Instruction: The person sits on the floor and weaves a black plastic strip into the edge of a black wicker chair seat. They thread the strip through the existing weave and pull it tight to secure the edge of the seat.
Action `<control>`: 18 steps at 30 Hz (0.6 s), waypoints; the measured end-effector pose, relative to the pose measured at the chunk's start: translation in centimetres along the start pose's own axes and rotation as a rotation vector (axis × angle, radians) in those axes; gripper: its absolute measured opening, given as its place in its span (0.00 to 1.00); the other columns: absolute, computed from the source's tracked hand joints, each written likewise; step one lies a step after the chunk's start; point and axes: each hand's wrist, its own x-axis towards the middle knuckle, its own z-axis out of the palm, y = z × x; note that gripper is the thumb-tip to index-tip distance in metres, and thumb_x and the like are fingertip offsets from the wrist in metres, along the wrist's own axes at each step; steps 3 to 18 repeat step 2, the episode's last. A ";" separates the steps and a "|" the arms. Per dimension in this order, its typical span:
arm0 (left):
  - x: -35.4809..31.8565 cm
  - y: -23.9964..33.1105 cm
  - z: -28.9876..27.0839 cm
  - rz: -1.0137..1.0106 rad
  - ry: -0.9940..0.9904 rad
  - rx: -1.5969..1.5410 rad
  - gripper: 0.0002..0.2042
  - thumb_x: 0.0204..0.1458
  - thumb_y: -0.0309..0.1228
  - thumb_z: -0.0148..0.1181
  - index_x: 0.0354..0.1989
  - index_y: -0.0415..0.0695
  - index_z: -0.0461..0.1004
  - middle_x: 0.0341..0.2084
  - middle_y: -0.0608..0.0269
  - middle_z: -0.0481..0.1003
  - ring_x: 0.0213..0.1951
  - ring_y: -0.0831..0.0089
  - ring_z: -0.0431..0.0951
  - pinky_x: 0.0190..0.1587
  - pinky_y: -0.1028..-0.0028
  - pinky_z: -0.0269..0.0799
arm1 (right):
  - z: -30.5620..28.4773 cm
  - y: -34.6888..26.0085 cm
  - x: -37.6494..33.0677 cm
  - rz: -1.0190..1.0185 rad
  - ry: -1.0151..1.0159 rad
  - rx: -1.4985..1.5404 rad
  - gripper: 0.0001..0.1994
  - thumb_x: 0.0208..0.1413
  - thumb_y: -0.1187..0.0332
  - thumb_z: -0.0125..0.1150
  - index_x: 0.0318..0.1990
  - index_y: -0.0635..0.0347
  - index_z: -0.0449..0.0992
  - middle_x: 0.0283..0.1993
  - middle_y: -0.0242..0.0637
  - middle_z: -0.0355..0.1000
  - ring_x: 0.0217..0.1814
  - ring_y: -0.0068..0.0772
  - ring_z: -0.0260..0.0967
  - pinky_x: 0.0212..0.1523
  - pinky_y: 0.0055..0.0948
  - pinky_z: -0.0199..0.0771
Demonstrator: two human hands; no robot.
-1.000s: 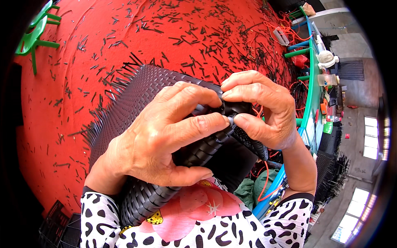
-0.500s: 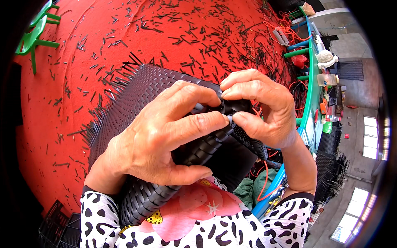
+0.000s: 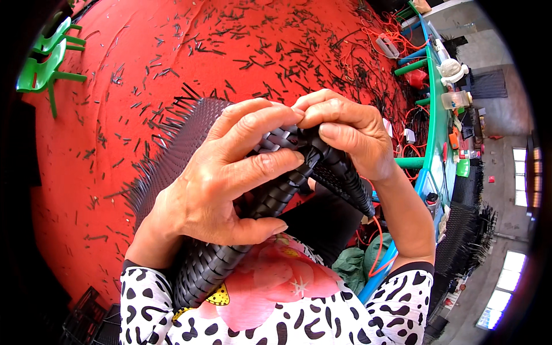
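Observation:
A woven piece of flat black plastic strips (image 3: 215, 264) lies across my lap, with loose strip ends fringing its far left edge. Its rounded woven edges meet at a corner near the middle of the view. My left hand (image 3: 230, 172) grips the near woven edge, thumb along the roll and fingertips at the corner. Beside it, my right hand (image 3: 351, 129) pinches a black plastic strip (image 3: 313, 135) at that corner, thumb against fingers. The fingertips of both hands almost touch. The strip's end is hidden by my fingers.
Cut black strips (image 3: 270, 75) litter the red floor. Green plastic chairs (image 3: 49, 69) stand at the far left. On the right runs a bench with a green edge (image 3: 430, 115), bearing a small white fan (image 3: 451, 72) and a jar (image 3: 456, 100). Orange cords (image 3: 379, 247) hang beside it.
My right hand has shifted slightly up and left, its thumb lifting from the lower strip to pinch higher at the corner. My left hand stays on the woven edge.

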 end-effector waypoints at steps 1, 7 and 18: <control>0.0 0.0 0.1 0.002 0.000 0.003 0.28 0.35 0.49 0.65 0.41 0.40 0.74 0.53 0.44 0.64 0.54 0.46 0.64 0.56 0.52 0.59 | 0.1 0.0 -0.1 0.025 0.017 0.071 0.10 0.57 0.72 0.53 0.42 0.66 0.75 0.45 0.40 0.70 0.48 0.31 0.66 0.51 0.26 0.64; 0.0 0.1 0.1 0.004 -0.001 0.004 0.28 0.35 0.49 0.65 0.41 0.40 0.74 0.53 0.44 0.64 0.54 0.46 0.64 0.56 0.52 0.59 | 0.2 0.2 -0.4 0.051 0.032 0.142 0.10 0.57 0.71 0.53 0.44 0.65 0.74 0.46 0.40 0.69 0.49 0.30 0.66 0.52 0.25 0.63; 0.0 0.1 0.1 0.004 -0.001 0.004 0.28 0.35 0.49 0.65 0.41 0.40 0.74 0.53 0.44 0.64 0.54 0.46 0.64 0.56 0.52 0.59 | 0.2 0.2 -0.4 0.051 0.032 0.142 0.10 0.57 0.71 0.53 0.44 0.65 0.74 0.46 0.40 0.69 0.49 0.30 0.66 0.52 0.25 0.63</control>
